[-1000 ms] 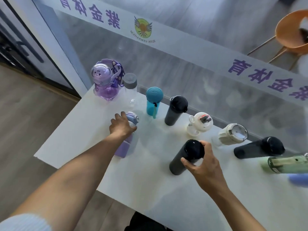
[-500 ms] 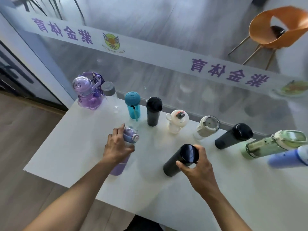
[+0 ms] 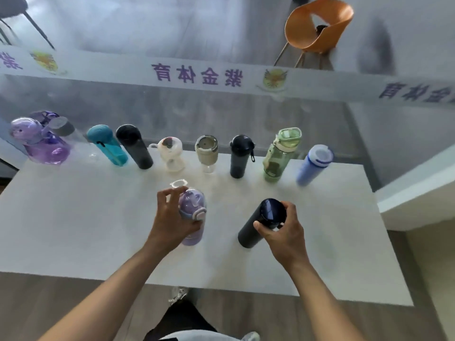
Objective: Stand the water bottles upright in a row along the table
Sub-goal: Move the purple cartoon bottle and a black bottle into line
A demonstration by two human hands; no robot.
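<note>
Head view. The left hand (image 3: 170, 217) wraps the lilac bottle (image 3: 192, 215), fingers curled around its upper body below the cap; the palm hides most of the bottle's left side, and only its base edge shows beneath the wrist. The right hand (image 3: 283, 232) grips the dark bottle (image 3: 261, 222) just under its lid, thumb in front, the other fingers hidden behind it. Both bottles stand near the middle of the white table (image 3: 73, 217), apart from each other and in front of the row.

Along the far edge stand nine bottles: purple jug (image 3: 39, 143), clear bottle (image 3: 71, 134) partly hidden behind the jug and blurred, teal bottle (image 3: 108, 143), black bottle (image 3: 134, 146), white bottle (image 3: 171, 153), beige bottle (image 3: 206, 151), navy bottle (image 3: 240, 156), green bottle (image 3: 282, 153) and blue bottle (image 3: 314, 163). Wide-angle distortion makes the outer ones seem to lean outward.

The table's left side is cut off by the frame. Bare surface lies left of the left hand and right of the right hand, as far as the near and right edges. Behind the row, a glass wall carries a banner (image 3: 197, 76); an orange chair (image 3: 317, 25) shows through it.
</note>
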